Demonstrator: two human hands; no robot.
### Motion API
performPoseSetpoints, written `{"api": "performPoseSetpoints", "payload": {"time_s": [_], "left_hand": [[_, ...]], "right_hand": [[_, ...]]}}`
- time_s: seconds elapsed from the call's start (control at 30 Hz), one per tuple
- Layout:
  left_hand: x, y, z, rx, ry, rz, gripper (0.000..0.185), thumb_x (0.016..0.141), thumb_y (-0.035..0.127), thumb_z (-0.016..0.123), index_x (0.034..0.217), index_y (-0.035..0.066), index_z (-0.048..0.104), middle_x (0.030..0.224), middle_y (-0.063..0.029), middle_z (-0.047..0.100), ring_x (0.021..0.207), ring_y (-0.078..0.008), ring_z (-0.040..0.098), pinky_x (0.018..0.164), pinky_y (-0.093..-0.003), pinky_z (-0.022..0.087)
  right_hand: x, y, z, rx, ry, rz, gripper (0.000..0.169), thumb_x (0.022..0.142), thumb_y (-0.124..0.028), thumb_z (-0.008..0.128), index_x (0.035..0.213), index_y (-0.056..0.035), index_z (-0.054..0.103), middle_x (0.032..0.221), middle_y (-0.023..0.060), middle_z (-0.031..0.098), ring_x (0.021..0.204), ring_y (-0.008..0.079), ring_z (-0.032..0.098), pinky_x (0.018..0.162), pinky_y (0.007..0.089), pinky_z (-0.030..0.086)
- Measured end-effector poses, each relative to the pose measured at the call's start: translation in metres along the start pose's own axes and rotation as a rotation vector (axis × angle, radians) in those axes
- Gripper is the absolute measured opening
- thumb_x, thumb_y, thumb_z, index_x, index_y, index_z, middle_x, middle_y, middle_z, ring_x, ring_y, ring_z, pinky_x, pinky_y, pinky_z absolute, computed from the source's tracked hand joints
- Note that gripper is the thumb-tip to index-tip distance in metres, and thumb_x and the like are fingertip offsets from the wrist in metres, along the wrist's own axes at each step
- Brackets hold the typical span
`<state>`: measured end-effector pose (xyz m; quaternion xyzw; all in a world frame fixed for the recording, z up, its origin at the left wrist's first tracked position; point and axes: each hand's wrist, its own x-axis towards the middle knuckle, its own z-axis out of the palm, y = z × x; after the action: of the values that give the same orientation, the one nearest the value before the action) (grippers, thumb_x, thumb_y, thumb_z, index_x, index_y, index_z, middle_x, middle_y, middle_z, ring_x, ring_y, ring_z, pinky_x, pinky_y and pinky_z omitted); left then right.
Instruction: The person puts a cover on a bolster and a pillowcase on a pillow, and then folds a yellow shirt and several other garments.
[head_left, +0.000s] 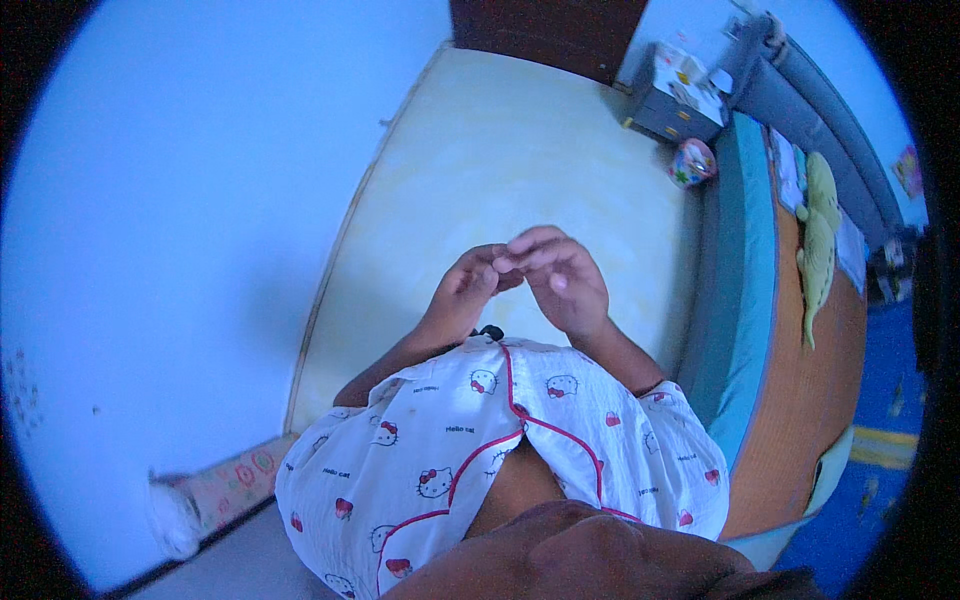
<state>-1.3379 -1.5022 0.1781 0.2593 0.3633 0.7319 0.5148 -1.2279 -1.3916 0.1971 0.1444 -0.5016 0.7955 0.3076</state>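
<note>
My left hand (466, 289) and my right hand (568, 281) are raised in front of my waist, over the pale floor. Both have bent fingers, and the tips overlap in the view; blur hides whether they touch. The palm of the right hand partly shows, with its thumb apart from the fingers. Nothing can be made out in either hand. Below them is the white pyjama top (450, 405) that I wear, with a cat-and-strawberry print and red piping. A small black thing (491, 331) pokes out at its hem, too unclear to name.
Along the right runs a bed (787, 405) with a brown mat and a green plush crocodile (819, 232). A grey nightstand (675, 105) and a patterned bin (692, 163) stand beyond. A floral roll (240, 480) lies by the left wall (187, 225). A dark door (547, 34) is ahead.
</note>
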Motion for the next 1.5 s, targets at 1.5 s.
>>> {"api": "performPoseSetpoints", "payload": {"time_s": [1.5], "left_hand": [[0.449,-0.212,0.240,0.161,-0.923,-0.737,0.034,0.089,0.024,0.055,0.107,-0.004,0.053,0.101,-0.0138,0.061,0.093,-0.0177,0.059,0.082,-0.0295,0.048]], "right_hand": [[-0.004,-0.229,-0.336,-1.420,0.388,-0.121,0.031,0.080,-0.036,0.056,0.084,-0.0062,0.066,0.087,0.0081,0.065,0.094,0.0229,0.060,0.104,0.0561,0.010]]}}
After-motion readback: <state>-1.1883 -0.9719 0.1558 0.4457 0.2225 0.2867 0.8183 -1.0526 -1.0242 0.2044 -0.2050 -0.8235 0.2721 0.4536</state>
